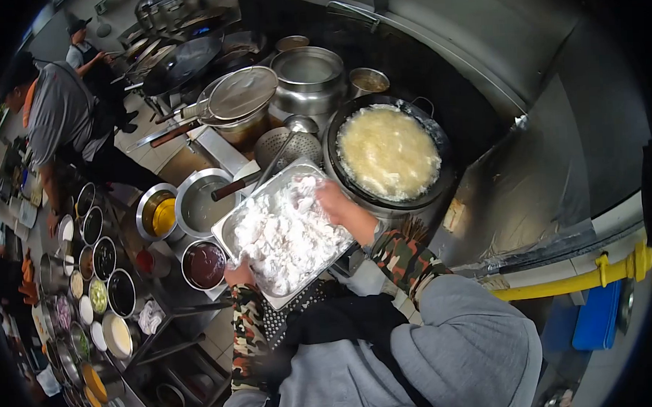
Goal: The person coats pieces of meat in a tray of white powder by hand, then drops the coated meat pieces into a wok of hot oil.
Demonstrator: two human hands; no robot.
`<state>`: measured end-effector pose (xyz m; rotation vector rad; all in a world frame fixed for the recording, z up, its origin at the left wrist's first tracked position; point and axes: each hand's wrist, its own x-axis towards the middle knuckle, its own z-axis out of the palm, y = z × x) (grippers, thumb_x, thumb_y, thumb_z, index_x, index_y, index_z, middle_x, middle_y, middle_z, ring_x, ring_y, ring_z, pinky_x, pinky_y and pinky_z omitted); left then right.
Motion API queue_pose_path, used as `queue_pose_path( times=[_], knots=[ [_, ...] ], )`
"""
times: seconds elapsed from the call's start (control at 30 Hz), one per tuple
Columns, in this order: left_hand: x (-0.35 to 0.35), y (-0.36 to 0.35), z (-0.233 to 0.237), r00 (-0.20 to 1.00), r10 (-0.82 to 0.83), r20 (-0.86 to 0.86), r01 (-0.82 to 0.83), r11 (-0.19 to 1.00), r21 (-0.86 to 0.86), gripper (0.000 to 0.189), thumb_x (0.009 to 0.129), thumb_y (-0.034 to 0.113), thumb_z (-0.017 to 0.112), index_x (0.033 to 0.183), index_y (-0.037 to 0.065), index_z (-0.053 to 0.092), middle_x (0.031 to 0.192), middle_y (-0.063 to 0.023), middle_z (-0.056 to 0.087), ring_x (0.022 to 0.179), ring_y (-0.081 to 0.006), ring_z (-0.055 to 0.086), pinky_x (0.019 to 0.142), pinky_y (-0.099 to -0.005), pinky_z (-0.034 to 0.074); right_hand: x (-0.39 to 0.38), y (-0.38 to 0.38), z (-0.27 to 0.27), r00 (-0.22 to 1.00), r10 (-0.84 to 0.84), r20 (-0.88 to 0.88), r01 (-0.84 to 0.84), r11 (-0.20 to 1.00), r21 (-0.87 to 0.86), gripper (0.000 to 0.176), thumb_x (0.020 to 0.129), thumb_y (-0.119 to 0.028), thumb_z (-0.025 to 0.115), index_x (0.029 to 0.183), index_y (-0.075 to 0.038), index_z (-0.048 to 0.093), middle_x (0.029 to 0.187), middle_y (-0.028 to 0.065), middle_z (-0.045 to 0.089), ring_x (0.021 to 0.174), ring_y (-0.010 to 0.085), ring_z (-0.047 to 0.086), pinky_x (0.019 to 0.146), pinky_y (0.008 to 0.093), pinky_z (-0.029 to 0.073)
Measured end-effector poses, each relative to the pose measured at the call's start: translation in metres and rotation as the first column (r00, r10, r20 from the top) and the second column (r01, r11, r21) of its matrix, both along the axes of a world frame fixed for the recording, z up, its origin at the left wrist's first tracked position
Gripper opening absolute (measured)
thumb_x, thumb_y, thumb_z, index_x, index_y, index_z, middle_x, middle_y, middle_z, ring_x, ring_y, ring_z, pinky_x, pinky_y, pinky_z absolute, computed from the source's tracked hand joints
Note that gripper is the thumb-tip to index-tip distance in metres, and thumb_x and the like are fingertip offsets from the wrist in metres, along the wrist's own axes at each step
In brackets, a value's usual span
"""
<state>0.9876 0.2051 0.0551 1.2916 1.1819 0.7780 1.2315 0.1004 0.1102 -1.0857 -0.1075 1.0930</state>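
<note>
A rectangular metal tray (pixel 278 301) is filled with pieces in white powder (pixel 287 231). My left hand (pixel 239 273) grips the tray's near left edge, its fingers partly hidden. At the tray's right side, my right hand (pixel 335 204) touches the powdery pieces; its fingers are blurred. Beyond it, to the right, pale foamy oil (pixel 388 151) bubbles in a large black wok (pixel 332 149). A ladle (pixel 301 124) with a dark handle rests over a perforated strainer (pixel 269 144) just behind the tray.
Bowls of yellow liquid (pixel 164 215) and dark red sauce (pixel 203 265) stand left of the tray. Many ingredient containers line the far left counter, where a person (pixel 67 116) leans. Another person (pixel 87 57) stands farther back. A large steel pot (pixel 308 94) sits behind the strainer.
</note>
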Motion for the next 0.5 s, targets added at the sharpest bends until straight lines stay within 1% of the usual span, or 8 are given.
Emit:
queue_pose_path(
  times=[0.03,0.07,0.17,0.2,0.3,0.37,0.43,0.5],
  knots=[
    [0.002,0.001,-0.002,1.0,-0.008,0.0,0.008,1.0,0.0,0.028,0.07,0.009,0.061,0.092,-0.007,0.055,0.088,-0.0132,0.06,0.078,-0.0204,0.056,0.071,-0.0283,0.042,-0.003,0.004,-0.004,0.83,0.161,0.534,-0.069,0.98,-0.189,0.026,0.075,-0.002,0.042,0.1,-0.001,0.052,0.089,0.0138,0.057,0.084,0.0241,0.055,0.07,0.038,0.045],
    [-0.001,0.003,-0.008,0.997,0.003,-0.072,-0.003,1.0,-0.002,0.029,0.07,0.01,0.061,0.092,-0.007,0.055,0.088,-0.0135,0.06,0.079,-0.0212,0.056,0.072,-0.0285,0.042,-0.007,0.002,-0.009,0.388,0.362,0.847,-0.022,0.923,-0.384,0.028,0.075,0.002,0.04,0.1,-0.002,0.053,0.089,0.0137,0.057,0.08,0.0223,0.056,0.069,0.0343,0.045],
    [-0.006,0.017,-0.036,0.996,-0.053,-0.074,0.059,0.995,0.079,0.033,0.069,0.013,0.061,0.094,-0.007,0.054,0.089,-0.0144,0.06,0.081,-0.0233,0.056,0.074,-0.0297,0.041,-0.006,-0.01,0.007,0.242,0.204,0.949,-0.026,0.979,-0.204,0.03,0.075,0.005,0.037,0.1,-0.004,0.053,0.091,0.0141,0.057,0.074,0.0196,0.056,0.062,0.0325,0.048],
    [-0.003,0.014,-0.025,0.996,-0.043,-0.08,0.048,0.997,0.067,0.033,0.069,0.014,0.061,0.093,-0.008,0.054,0.089,-0.0149,0.06,0.081,-0.0237,0.056,0.074,-0.0301,0.041,-0.003,-0.01,0.019,0.732,0.17,0.659,-0.071,0.982,-0.174,0.03,0.075,0.004,0.036,0.101,-0.003,0.051,0.085,0.0126,0.055,0.065,0.0169,0.056,0.051,0.0293,0.047],
    [-0.005,0.014,-0.032,0.992,-0.013,-0.127,0.018,0.999,0.035,0.035,0.069,0.016,0.062,0.093,-0.008,0.054,0.089,-0.0162,0.059,0.08,-0.0245,0.056,0.073,-0.0306,0.041,0.025,-0.033,0.031,0.917,-0.183,0.353,0.177,0.983,0.049,0.022,0.078,-0.002,0.036,0.095,-0.002,0.051,0.075,0.0095,0.053,0.061,0.0166,0.053,0.047,0.0293,0.045],
    [-0.006,0.015,-0.037,0.986,0.004,-0.166,0.001,1.0,0.029,0.036,0.069,0.017,0.062,0.092,-0.009,0.054,0.088,-0.017,0.059,0.08,-0.0249,0.056,0.073,-0.0308,0.041,0.063,-0.05,0.028,0.903,-0.394,0.173,0.414,0.905,-0.099,0.017,0.078,-0.008,0.038,0.087,-0.002,0.051,0.066,0.0064,0.05,0.057,0.0183,0.051,0.047,0.0319,0.044],
    [-0.005,0.015,-0.033,0.991,-0.005,-0.133,0.007,1.0,0.013,0.038,0.068,0.019,0.062,0.091,-0.01,0.053,0.087,-0.0187,0.059,0.08,-0.0256,0.056,0.072,-0.0312,0.042,0.089,-0.066,0.037,0.665,-0.498,0.557,0.677,0.716,-0.168,0.015,0.076,-0.013,0.042,0.08,0.0,0.049,0.063,0.0105,0.052,0.058,0.025,0.052,0.052,0.0368,0.044],
    [-0.005,0.015,-0.033,0.992,-0.016,-0.123,0.02,0.999,0.031,0.038,0.068,0.019,0.062,0.09,-0.01,0.053,0.087,-0.019,0.058,0.08,-0.0257,0.056,0.072,-0.0311,0.042,0.158,-0.103,-0.006,0.055,0.218,0.974,0.748,0.637,-0.185,0.023,0.076,-0.018,0.045,0.084,0.004,0.05,0.072,0.0203,0.055,0.067,0.0335,0.054,0.061,0.0389,0.044]
  ],
)
